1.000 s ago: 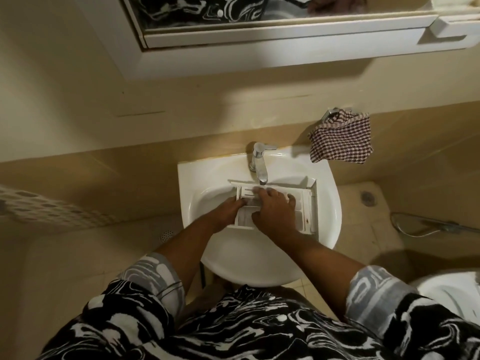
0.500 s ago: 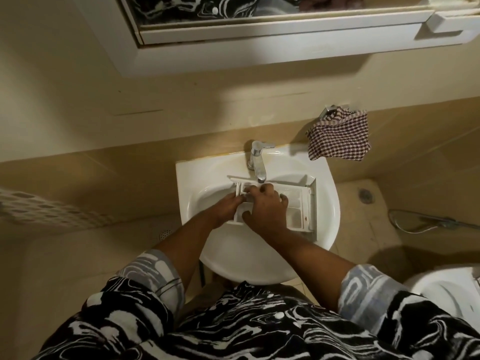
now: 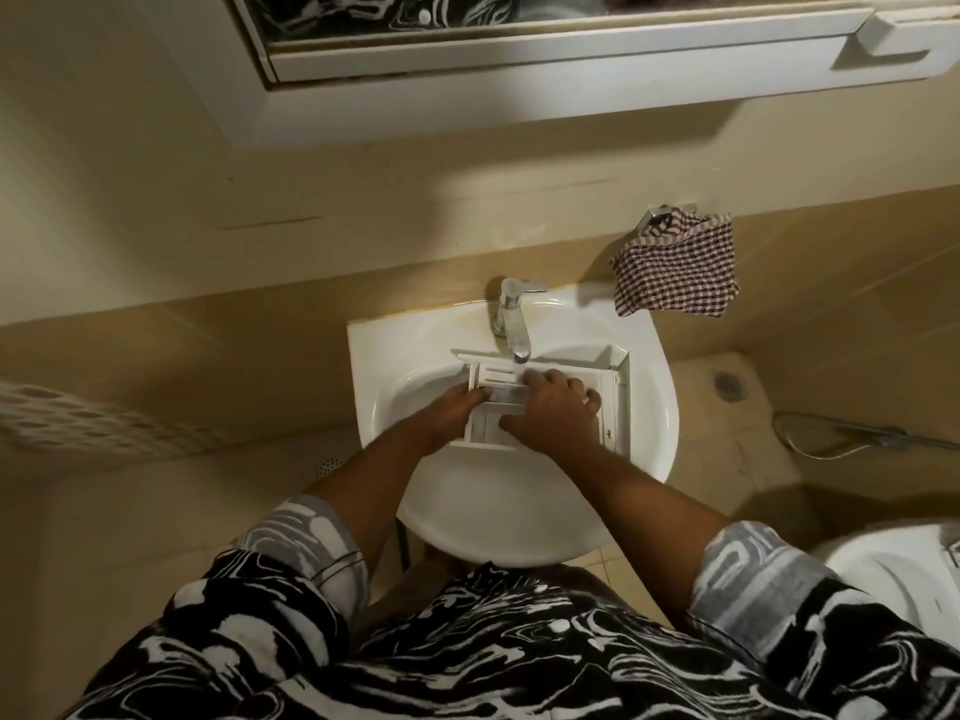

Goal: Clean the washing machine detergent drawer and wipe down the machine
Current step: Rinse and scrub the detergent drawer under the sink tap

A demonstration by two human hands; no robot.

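Since half a second ago the right hand (image 3: 556, 407) has slid a little toward the sink's right side along the detergent drawer (image 3: 617, 402), and its thumb now stretches out to the left. The white drawer lies across the basin of the sink (image 3: 519, 511), its back edge just under the spout of the faucet (image 3: 511, 324). The right hand lies flat on top of the drawer with its fingers spread toward the faucet, not clasped round anything. The left hand (image 3: 452, 410) holds the drawer's left end, fingers curled over the edge. The faucet stands on the sink's back rim. A checked cloth (image 3: 675, 272) hangs on the wall just behind the sink's right back corner. A mirror cabinet (image 3: 519, 111) sits on the wall above the sink. To the sink's right are a floor drain (image 3: 727, 384) and, nearer the person, a toilet (image 3: 893, 579).
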